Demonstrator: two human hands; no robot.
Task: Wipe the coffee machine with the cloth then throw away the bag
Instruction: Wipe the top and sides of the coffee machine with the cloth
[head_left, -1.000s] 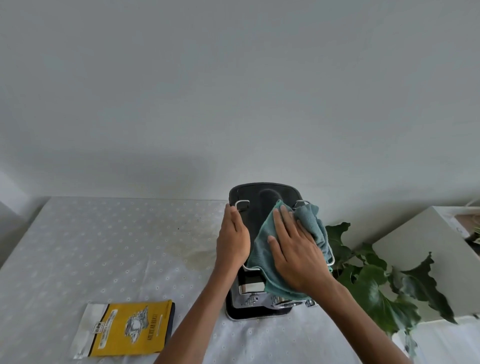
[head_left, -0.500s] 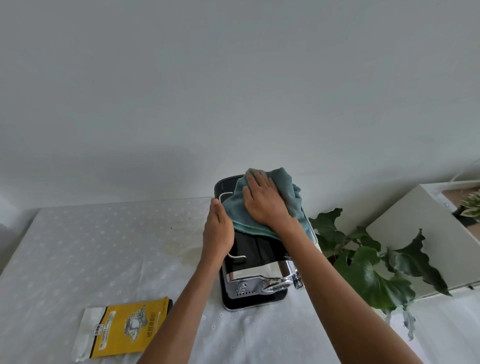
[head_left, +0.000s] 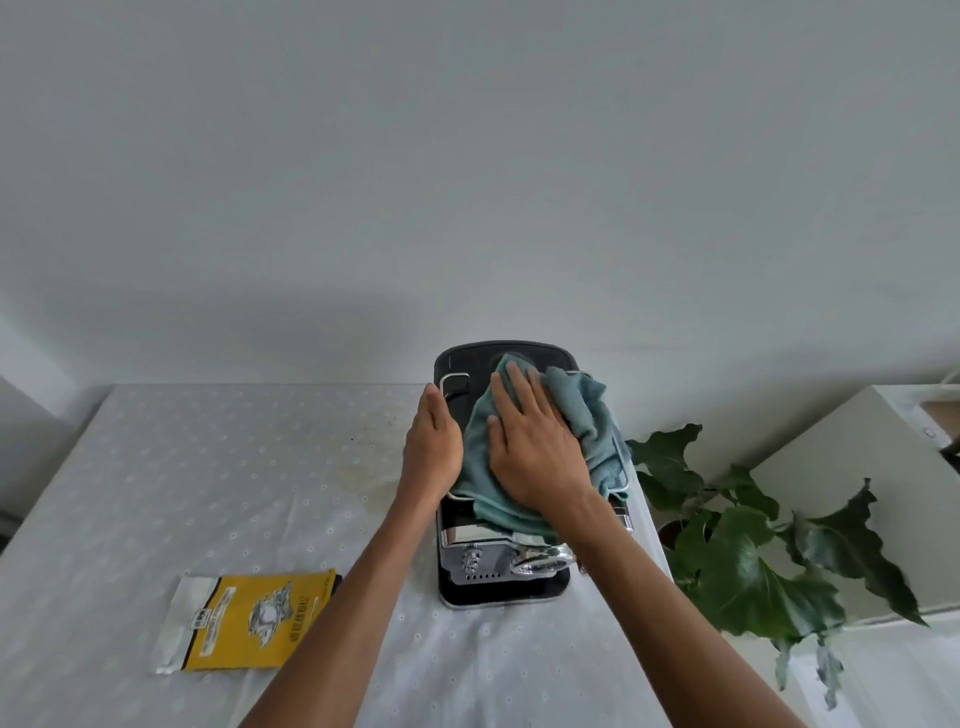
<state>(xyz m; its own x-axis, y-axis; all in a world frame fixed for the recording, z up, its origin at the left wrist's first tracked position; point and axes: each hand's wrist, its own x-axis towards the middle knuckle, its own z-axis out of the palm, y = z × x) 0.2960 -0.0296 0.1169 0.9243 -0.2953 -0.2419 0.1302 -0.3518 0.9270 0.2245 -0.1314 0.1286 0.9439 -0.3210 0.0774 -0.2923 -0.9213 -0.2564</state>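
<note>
At about eight o'clock on the table (head_left: 156, 467), which wears a white dotted cloth, lies the bag (head_left: 249, 621), flat on its side, yellow with a white sealed end pointing left. It carries dark print and a round emblem, but the lettering is too small and blurred to read; no brand can be made out. Nothing touches it, so the throwing-away half of the task is, by the look of it, not yet begun.

Moving right, the left hand (head_left: 431, 447) stands edge-on against the left flank of the coffee machine (head_left: 498, 566), fingers straight and together, gripping nothing; it seems only to brace the machine. A faint brownish stain shows on the tablecloth just left of it.

The machine sits near the table's centre-right, at about six o'clock from the wall behind, its black top partly bare at twelve o'clock and its chrome front facing the viewer. No writing on it is legible.

The right hand (head_left: 535, 447) lies flat and spread, palm down, pressing the cloth (head_left: 582, 415), a teal one, onto the machine's top; the fingers are extended, pinning the fabric rather than clenching it. The cloth bunches out toward three o'clock. I judge the wiping to be under way, with the front and sides possibly left.

At four o'clock, off the table, stands a leafy plant (head_left: 737, 561) beside a pale cabinet (head_left: 857, 493).
</note>
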